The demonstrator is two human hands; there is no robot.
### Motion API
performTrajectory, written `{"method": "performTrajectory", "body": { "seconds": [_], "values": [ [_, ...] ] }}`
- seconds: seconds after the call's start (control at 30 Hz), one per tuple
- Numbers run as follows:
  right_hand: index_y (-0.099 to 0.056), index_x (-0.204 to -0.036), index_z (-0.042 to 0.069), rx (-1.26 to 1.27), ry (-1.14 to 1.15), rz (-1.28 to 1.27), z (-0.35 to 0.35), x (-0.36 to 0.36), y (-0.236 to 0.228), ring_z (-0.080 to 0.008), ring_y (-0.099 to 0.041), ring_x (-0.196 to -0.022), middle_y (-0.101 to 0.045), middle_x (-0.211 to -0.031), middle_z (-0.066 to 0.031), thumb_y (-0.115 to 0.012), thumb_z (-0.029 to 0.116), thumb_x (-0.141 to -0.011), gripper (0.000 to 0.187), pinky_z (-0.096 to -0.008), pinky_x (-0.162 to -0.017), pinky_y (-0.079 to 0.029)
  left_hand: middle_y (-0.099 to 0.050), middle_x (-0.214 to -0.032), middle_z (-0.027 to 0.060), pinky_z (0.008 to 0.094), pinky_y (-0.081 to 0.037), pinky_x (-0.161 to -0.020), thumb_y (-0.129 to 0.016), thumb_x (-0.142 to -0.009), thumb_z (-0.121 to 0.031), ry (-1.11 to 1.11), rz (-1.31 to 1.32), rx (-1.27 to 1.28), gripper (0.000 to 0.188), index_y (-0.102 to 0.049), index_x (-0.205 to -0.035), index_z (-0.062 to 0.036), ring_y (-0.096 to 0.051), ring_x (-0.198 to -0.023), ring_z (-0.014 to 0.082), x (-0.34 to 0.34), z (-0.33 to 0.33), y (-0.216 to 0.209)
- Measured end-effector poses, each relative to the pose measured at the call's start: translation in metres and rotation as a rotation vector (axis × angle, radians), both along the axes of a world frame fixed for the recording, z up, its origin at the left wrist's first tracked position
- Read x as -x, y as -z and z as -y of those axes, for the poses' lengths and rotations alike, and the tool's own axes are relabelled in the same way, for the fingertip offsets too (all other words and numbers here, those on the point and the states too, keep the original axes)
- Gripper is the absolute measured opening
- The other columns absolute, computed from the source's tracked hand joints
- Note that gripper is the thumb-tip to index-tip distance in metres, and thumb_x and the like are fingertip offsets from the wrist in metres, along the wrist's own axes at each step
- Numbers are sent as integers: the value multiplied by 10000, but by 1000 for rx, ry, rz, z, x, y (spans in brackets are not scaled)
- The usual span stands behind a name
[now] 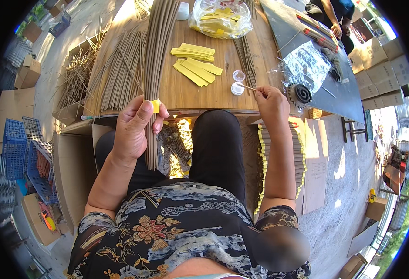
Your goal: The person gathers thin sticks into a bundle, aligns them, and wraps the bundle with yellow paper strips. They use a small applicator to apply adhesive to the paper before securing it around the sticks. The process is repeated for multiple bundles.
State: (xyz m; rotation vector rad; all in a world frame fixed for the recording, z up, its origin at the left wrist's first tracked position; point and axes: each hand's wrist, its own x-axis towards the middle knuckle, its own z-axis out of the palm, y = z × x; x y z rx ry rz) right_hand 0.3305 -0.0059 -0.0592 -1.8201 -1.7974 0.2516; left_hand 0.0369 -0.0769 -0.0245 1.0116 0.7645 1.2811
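Note:
My left hand point(137, 123) is closed round a tall bundle of brown incense sticks point(160, 51), held upright at the table's near edge. Thumb and fingers press a yellow paper band point(155, 106) against the bundle. My right hand point(273, 104) pinches a thin short stick point(247, 86), whose tip is over or at a small round jar point(237, 89) of white stuff; whether it touches is unclear. A clear round lid point(238, 75) lies just behind the jar. Cut yellow paper strips point(197, 72) lie in two stacks between my hands.
Loose incense sticks point(123, 74) cover the table's left side; a carton of sticks point(78, 74) stands beyond. A clear bag of yellow strips point(220, 21) lies at the back. A black coil point(300, 94) and plastic wrap point(307, 63) are right. Another person's hand point(336, 31) shows far right.

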Motion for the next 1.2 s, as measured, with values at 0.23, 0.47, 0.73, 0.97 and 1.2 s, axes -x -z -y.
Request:
{"method": "performTrajectory", "body": {
  "seconds": [0.23, 0.47, 0.73, 0.97, 1.2],
  "values": [
    [-634, -821, 7, 117, 148, -355, 8, -15, 5, -176, -577, -618, -616, -715, -88, -560, 153, -778, 169, -279, -606, -441, -568, -876, 105, 210, -387, -544, -493, -892, -287, 0, 72, -4, 271, -563, -914, -26, -457, -596, 90, -3, -1, -3],
    [-587, -830, -33, 238, -82, -1509, 36, 4, -17, -43, -383, -477, -491, -596, -7, -556, 44, -780, 97, -162, -429, -279, -474, -1050, 129, 208, -376, -503, -463, -899, -304, 28, 216, 20, 350, -529, -983, 29, -432, -572, 93, 2, 4, -7],
    [-601, -852, -36, 410, -469, -1608, 65, 80, -47, -50, -403, -500, -547, -636, -28, -574, 24, -783, 95, -177, -450, -289, -463, -955, 111, 208, -351, -490, -435, -904, -353, 40, 254, 12, 415, -474, -1008, 47, -428, -538, 83, 3, 18, -27],
    [-615, -854, -29, 423, -547, -1546, 72, 106, -58, -40, -400, -512, -562, -656, -6, -584, 38, -789, 97, -179, -462, -302, -446, -554, 30, 205, -330, -470, -407, -908, -383, 73, 283, 50, 478, -419, -1074, 65, -418, -482, 99, 10, 26, -34],
    [-611, -864, -29, 451, -563, -1549, 78, 119, -66, -42, -400, -505, -538, -626, -3, -590, 52, -795, 109, -176, -464, -303, -495, -735, 91, 210, -351, -472, -409, -911, -371, 119, 369, 14, 444, -462, -1027, 54, -440, -498, 107, 15, 30, -29]
  ]
}}
